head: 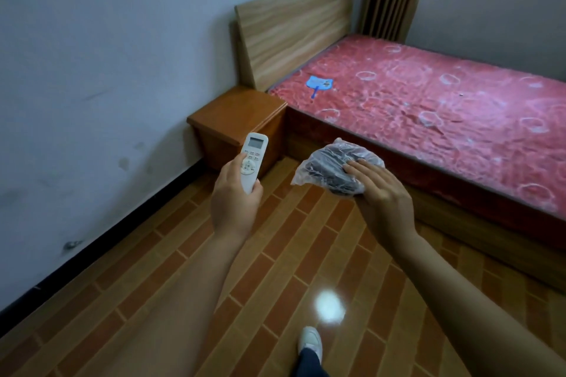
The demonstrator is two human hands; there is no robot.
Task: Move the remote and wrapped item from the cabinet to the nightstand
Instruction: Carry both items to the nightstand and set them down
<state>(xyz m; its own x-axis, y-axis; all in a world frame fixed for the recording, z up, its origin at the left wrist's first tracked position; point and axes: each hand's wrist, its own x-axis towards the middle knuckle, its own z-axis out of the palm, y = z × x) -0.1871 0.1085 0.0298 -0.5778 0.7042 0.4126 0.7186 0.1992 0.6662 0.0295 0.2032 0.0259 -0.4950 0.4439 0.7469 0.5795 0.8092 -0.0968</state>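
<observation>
My left hand (234, 197) grips a white remote (253, 156) with a small screen, held upright in front of me. My right hand (382, 193) holds the wrapped item (329, 167), a dark bundle in clear plastic, from its right side. Both are carried in the air over the floor. The wooden nightstand (237, 113) stands ahead against the wall, just beyond the remote, and its top is bare. The cabinet is out of view.
A bed with a red patterned mattress (428, 107) and a wooden headboard (294, 27) sits right of the nightstand. A blue hand fan (320, 84) lies on the mattress. The brown tiled floor (275, 254) stretches ahead; my white shoe (311, 341) shows below.
</observation>
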